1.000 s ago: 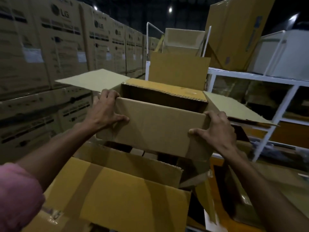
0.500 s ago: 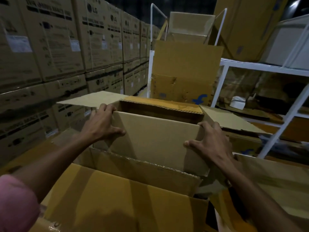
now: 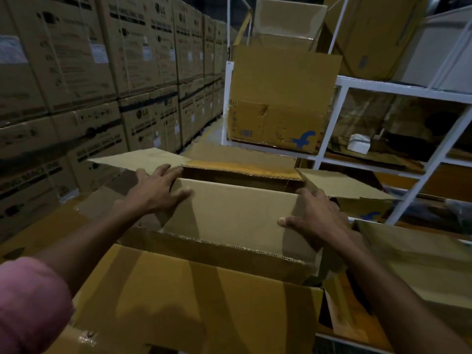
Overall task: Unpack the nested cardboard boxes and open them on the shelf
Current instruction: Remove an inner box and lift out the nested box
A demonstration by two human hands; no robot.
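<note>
A plain inner cardboard box (image 3: 235, 213) stands partly inside a larger outer box (image 3: 194, 297), its top flaps spread open. My left hand (image 3: 155, 192) grips its near left corner, fingers over the rim and thumb on the front wall. My right hand (image 3: 314, 218) grips the near right corner the same way. The lower part of the inner box is hidden behind the outer box's front flap. A white metal shelf (image 3: 329, 123) stands behind and to the right.
Stacked LG cartons (image 3: 102, 72) form a wall on the left. An open box with a blue logo (image 3: 278, 103) sits on the white shelf ahead, another box above it. More flattened cardboard (image 3: 421, 264) lies at the right.
The inner box has come down from its raised position and now sits lower in the outer box. Both hands kept their grip on its corners.
</note>
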